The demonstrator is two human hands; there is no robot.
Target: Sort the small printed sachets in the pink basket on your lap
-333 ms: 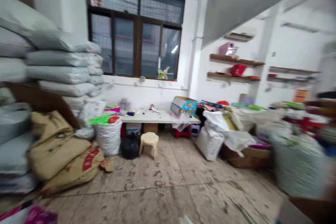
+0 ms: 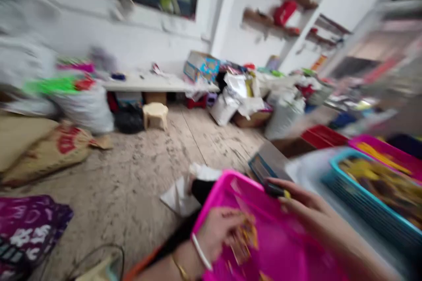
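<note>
Pink basket point(image 2: 263, 228) | left hand point(image 2: 220, 232) inside, fingers on yellowish bits | right hand point(image 2: 303, 202) pinching small dark object at rim | teal basket point(image 2: 362, 202) beside

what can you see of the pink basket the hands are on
The pink basket is bright magenta, plastic by the look, with a raised rim, blurred by motion. It sits tilted at the bottom of the view, beside a teal basket. The left hand reaches into it among small yellowish items; the right hand rests on its far rim, seemingly with a small dark object.
</note>
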